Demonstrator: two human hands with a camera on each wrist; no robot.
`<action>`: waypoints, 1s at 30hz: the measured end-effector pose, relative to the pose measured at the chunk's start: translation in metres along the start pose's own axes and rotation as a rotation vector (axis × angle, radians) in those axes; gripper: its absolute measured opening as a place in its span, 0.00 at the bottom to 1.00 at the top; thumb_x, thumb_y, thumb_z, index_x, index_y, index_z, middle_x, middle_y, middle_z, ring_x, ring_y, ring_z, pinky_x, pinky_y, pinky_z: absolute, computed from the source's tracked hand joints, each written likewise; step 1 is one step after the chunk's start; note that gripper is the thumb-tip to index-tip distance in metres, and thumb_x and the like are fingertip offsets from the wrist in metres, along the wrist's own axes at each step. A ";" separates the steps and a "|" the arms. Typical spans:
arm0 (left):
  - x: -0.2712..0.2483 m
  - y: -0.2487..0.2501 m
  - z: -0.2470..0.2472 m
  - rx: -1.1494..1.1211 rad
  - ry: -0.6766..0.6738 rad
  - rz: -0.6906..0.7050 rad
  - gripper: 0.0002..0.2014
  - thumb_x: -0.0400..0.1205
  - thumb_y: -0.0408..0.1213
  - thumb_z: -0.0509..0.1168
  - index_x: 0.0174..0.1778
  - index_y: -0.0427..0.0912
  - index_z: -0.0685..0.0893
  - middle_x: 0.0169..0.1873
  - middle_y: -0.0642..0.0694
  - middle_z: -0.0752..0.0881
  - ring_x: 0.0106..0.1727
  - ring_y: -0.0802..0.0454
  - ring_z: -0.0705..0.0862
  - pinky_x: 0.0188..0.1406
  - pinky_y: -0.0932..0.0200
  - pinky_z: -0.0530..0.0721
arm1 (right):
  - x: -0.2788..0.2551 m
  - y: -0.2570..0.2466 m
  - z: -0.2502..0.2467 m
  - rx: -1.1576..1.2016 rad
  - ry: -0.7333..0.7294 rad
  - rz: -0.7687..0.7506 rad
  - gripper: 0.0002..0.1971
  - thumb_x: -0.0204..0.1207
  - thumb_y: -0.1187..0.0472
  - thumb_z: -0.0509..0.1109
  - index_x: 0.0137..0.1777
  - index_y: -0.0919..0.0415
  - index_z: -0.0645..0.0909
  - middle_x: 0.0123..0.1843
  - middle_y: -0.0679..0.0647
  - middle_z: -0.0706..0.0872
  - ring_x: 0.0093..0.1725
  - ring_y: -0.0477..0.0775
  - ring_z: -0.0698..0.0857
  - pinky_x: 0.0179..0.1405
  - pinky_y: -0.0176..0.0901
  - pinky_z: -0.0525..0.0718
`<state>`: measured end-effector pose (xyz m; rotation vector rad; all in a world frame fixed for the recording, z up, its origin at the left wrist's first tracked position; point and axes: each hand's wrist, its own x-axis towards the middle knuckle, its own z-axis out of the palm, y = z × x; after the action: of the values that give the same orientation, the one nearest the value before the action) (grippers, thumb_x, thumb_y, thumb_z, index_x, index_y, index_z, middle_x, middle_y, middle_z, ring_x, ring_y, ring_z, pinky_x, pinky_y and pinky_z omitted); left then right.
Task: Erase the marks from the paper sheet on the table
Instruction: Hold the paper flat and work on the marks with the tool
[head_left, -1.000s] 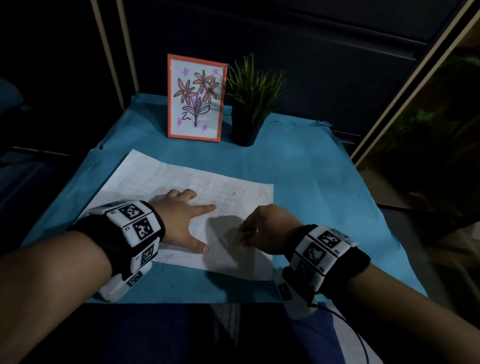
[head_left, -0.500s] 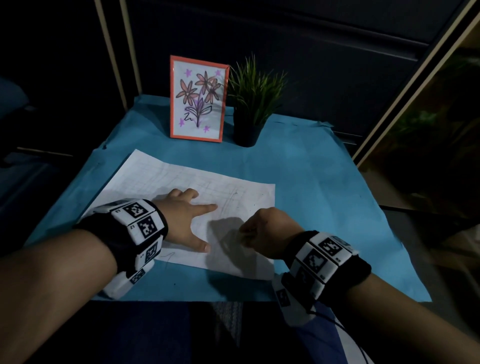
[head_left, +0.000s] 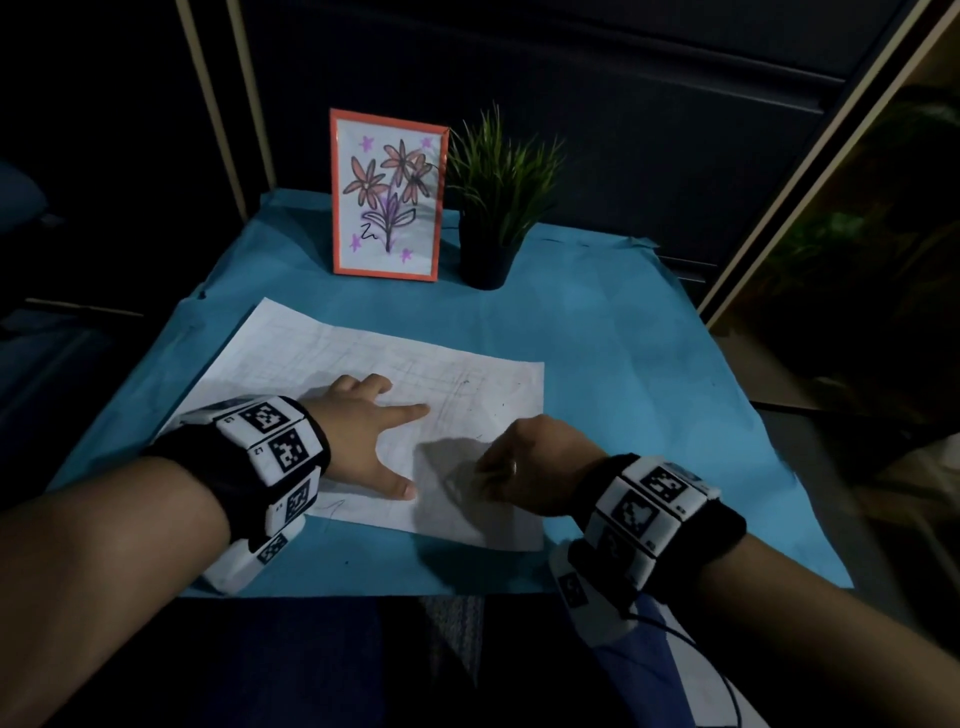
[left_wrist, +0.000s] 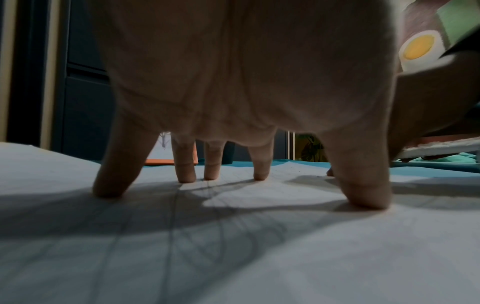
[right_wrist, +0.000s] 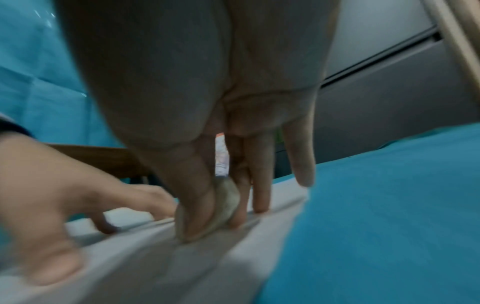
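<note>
Item: paper sheet (head_left: 322, 358), white, faintly gridded, lying flat on the blue table cover (head_left: 649, 364) and skewed to its edges. Faint pencil marks (head_left: 470, 387) run across the part of the sheet beyond your hands; a short scribble (head_left: 332, 505) sits at the sheet's near edge, beside your left wrist.

Item: your left hand (head_left: 363, 431). Set on the middle of the paper sheet, fingers straight and spread, holding nothing. The left wrist view shows all five fingertips (left_wrist: 185, 174) standing on the sheet with the palm arched above it. Thumb and forefinger splay toward your right hand.

Item: your right hand (head_left: 530, 467). Over the paper sheet's near right part, just beside your left thumb, not touching it. Thumb and first fingers are curled and pinching a small pale eraser (right_wrist: 226, 203), seen only in the right wrist view; the eraser's lower end meets the sheet. The little finger sticks out free, off the sheet's right edge. That view is blurred.

Item: framed flower drawing (head_left: 388, 195), orange border, standing upright beyond the paper sheet's far edge, well apart from it.

Item: small potted plant (head_left: 493, 208), dark pot, green spiky leaves, beyond the paper sheet too, just beside the frame's right edge.

Item: tracking bands (head_left: 270, 447) with black-and-white markers, one on each wrist.
</note>
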<state>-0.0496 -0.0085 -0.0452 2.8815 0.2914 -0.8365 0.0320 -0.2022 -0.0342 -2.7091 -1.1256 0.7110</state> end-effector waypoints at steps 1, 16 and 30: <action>0.000 0.000 0.000 0.000 0.000 -0.001 0.47 0.72 0.72 0.64 0.82 0.69 0.45 0.84 0.49 0.43 0.83 0.43 0.45 0.80 0.40 0.57 | 0.004 0.001 -0.002 0.011 0.045 0.025 0.14 0.74 0.53 0.71 0.59 0.48 0.87 0.60 0.49 0.88 0.60 0.54 0.84 0.61 0.44 0.82; 0.001 0.000 0.000 -0.001 0.006 0.003 0.47 0.71 0.72 0.64 0.82 0.69 0.45 0.84 0.49 0.43 0.83 0.42 0.44 0.81 0.40 0.57 | 0.006 0.001 0.000 -0.053 0.072 0.017 0.14 0.74 0.50 0.70 0.60 0.45 0.86 0.60 0.49 0.87 0.61 0.55 0.83 0.58 0.41 0.81; 0.004 -0.003 0.002 -0.009 0.010 0.007 0.48 0.71 0.72 0.64 0.82 0.70 0.45 0.84 0.49 0.44 0.83 0.43 0.45 0.80 0.40 0.58 | 0.005 0.006 0.005 0.008 0.044 -0.023 0.09 0.75 0.53 0.71 0.53 0.49 0.88 0.53 0.50 0.89 0.53 0.54 0.85 0.55 0.43 0.83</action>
<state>-0.0486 -0.0053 -0.0493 2.8776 0.2853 -0.8178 0.0364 -0.2032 -0.0421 -2.6861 -1.1399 0.6484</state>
